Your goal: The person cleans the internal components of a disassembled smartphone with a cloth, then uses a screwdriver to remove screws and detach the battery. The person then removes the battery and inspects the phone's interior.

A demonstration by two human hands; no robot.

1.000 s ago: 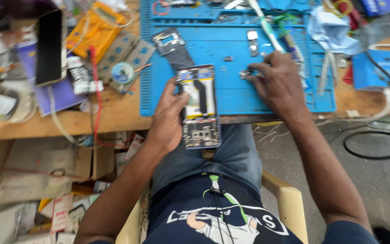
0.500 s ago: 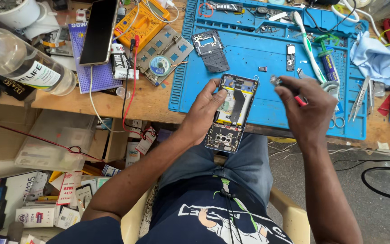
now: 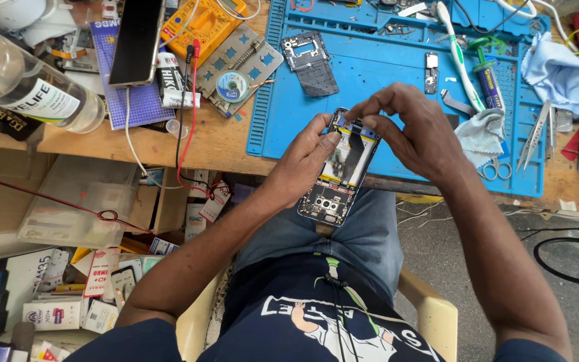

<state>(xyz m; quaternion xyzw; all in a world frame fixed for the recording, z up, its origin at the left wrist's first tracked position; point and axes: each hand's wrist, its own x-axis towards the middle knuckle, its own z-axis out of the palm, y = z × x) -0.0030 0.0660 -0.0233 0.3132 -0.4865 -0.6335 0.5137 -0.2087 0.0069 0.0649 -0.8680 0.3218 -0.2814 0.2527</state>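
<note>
We hold the opened phone (image 3: 340,171) in our left hand (image 3: 303,161), long axis tilted away over the blue mat (image 3: 397,100); right hand (image 3: 413,131) fingertips pinch at its far end.

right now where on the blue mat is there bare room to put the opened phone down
The clearest bare patch on the blue mat lies between the dark phone back cover and the small black part, just beyond the opened phone and both hands. The mat's left strip by its ridged edge is also bare. The right side is crowded: toothbrush, tube, grey cloth, tweezers.
</note>
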